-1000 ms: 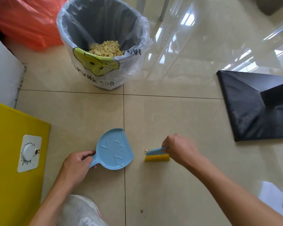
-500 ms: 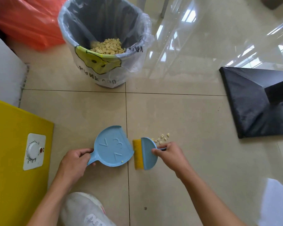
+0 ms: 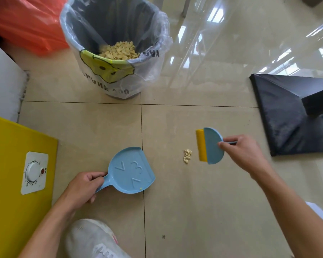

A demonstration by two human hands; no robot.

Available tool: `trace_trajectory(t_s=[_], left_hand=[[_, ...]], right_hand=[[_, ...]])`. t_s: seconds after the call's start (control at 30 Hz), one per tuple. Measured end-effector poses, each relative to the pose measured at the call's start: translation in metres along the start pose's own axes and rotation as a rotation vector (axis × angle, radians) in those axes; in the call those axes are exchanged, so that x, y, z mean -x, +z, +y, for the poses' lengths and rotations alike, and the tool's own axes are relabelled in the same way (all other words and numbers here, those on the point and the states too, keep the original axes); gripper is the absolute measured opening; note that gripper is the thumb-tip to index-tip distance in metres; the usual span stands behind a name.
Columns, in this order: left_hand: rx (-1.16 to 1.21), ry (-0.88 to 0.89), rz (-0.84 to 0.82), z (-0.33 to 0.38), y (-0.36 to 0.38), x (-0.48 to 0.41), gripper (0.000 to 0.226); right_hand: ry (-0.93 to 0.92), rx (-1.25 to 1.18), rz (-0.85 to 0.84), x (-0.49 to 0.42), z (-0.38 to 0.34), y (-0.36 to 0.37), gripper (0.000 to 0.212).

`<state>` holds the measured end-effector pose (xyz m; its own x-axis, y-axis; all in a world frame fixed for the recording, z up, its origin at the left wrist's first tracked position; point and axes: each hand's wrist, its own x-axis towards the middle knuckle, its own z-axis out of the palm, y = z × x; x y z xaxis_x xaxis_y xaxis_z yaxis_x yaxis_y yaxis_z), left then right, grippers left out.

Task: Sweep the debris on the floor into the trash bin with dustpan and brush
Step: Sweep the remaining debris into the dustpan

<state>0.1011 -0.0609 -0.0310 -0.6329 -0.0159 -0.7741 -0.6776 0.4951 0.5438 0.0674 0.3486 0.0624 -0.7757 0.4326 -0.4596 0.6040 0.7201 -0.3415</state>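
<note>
A light blue dustpan (image 3: 131, 170) lies flat on the beige tile floor, and my left hand (image 3: 82, 187) grips its handle. My right hand (image 3: 244, 152) pinches the handle of a small blue brush (image 3: 212, 145) with yellow bristles, held just right of a small pile of pale debris (image 3: 187, 156). The debris sits between the dustpan's mouth and the brush. One crumb lies at the dustpan's rim. The trash bin (image 3: 153, 58), lined with a clear bag and holding many pale scraps, stands at the top centre.
A black stand base (image 3: 287, 116) lies to the right. At the left sits a yellow box (image 3: 9, 164) with a white dial, with a white block behind it. An orange bag (image 3: 26, 21) is at the top left. My white shoe (image 3: 93, 241) is near the bottom.
My right hand has carried the brush from beside the dustpan's mouth to the right, past the debris. The debris now lies left of the brush. The dustpan has hardly moved.
</note>
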Motion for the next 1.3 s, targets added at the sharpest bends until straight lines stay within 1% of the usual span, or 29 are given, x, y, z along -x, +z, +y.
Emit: trace_trajectory(t_s=[0.07, 0.13, 0.2, 0.3, 0.4, 0.53, 0.63, 0.7, 0.77, 0.9, 1.0, 1.07, 1.13, 1.23, 1.3], left_hand=[[0.002, 0.03, -0.039, 0.005, 0.005, -0.003, 0.022], [0.005, 0.073, -0.06, 0.013, 0.017, -0.007, 0.018], [-0.034, 0.107, -0.059, 0.022, 0.034, -0.013, 0.018], [-0.096, 0.142, -0.068, 0.035, 0.056, -0.019, 0.021], [-0.158, 0.163, -0.072, 0.044, 0.07, -0.026, 0.026], [-0.212, 0.191, -0.047, 0.051, 0.079, -0.027, 0.026], [-0.21, 0.194, -0.034, 0.053, 0.08, -0.026, 0.023], [-0.207, 0.187, -0.041, 0.05, 0.078, -0.026, 0.022], [-0.211, 0.178, -0.048, 0.046, 0.074, -0.023, 0.024], [-0.21, 0.157, -0.045, 0.036, 0.066, -0.017, 0.026], [-0.207, 0.143, -0.032, 0.033, 0.064, -0.013, 0.028], [-0.212, 0.153, -0.02, 0.034, 0.065, -0.01, 0.032], [-0.211, 0.157, -0.013, 0.035, 0.067, -0.008, 0.035], [-0.202, 0.167, -0.006, 0.034, 0.069, -0.009, 0.034], [-0.19, 0.174, -0.01, 0.033, 0.068, -0.009, 0.036]], right_hand=[[-0.019, 0.202, 0.032, -0.005, 0.005, -0.004, 0.022], [0.001, 0.341, 0.036, -0.01, 0.01, 0.006, 0.024], [-0.008, 0.411, 0.022, -0.011, 0.011, 0.027, 0.024], [-0.067, 0.456, 0.033, -0.003, 0.0, 0.061, 0.023], [-0.091, 0.423, 0.008, 0.012, -0.015, 0.086, 0.026], [-0.178, 0.257, -0.089, 0.042, -0.044, 0.1, 0.028], [-0.247, 0.078, -0.183, 0.063, -0.055, 0.096, 0.033], [-0.267, 0.039, -0.166, 0.063, -0.05, 0.084, 0.034], [-0.241, 0.057, -0.104, 0.053, -0.034, 0.069, 0.032], [-0.118, 0.227, 0.048, 0.027, -0.002, 0.053, 0.031], [-0.115, 0.353, 0.059, 0.022, -0.004, 0.07, 0.027], [-0.178, 0.41, 0.005, 0.03, -0.017, 0.089, 0.026], [-0.273, 0.392, -0.074, 0.046, -0.032, 0.105, 0.026], [-0.355, 0.242, -0.22, 0.067, -0.048, 0.105, 0.033], [-0.35, 0.119, -0.24, 0.068, -0.047, 0.09, 0.033]])
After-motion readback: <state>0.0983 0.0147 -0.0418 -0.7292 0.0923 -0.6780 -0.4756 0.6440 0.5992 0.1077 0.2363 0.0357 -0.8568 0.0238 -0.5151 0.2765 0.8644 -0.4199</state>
